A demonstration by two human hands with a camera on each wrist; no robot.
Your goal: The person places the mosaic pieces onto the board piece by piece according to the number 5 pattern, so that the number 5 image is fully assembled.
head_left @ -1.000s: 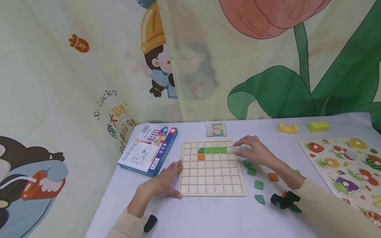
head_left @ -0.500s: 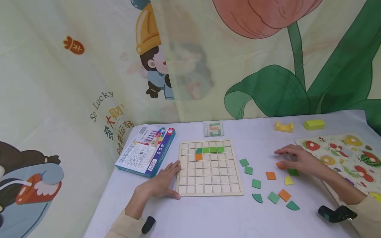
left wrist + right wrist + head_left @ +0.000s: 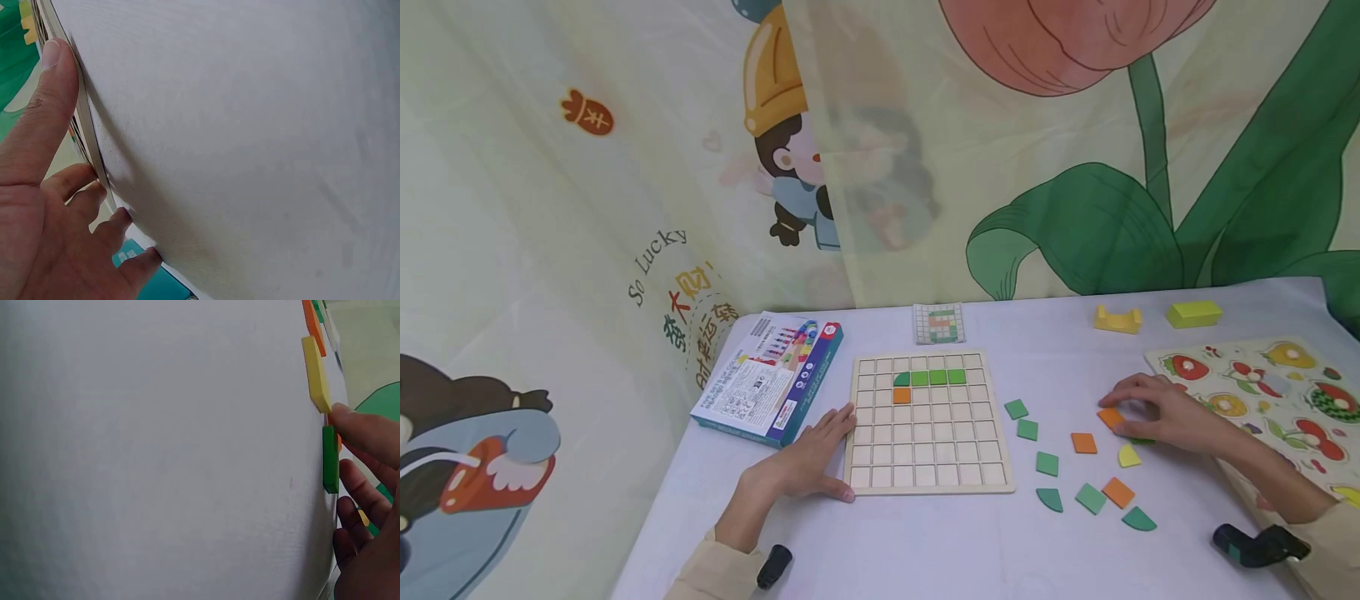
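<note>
One orange square tile [image 3: 1108, 415] lies well to the right of the wooden grid board [image 3: 928, 433], pinched between thumb and forefinger of the right hand [image 3: 1176, 414]. Being square, the tile has no long axis; its edges sit askew to the board's sides, though fingers cover part of it. Half a second ago the forefinger reached out past the tile; now it is bent down to its edge. The tile is flat, plain and bright orange. A green tile [image 3: 330, 459] lies partly under the same hand, and a yellow rounded piece [image 3: 1128, 456] lies nearer the board. The left hand [image 3: 805, 460] has its fingers straight and apart, touching the board's left edge, as before. On the board, a green quarter-circle [image 3: 902, 380] begins a row of three green squares [image 3: 937, 377], with an orange square [image 3: 902, 396] beneath it. Left of the board rests a blue-edged box [image 3: 767, 375].
</note>
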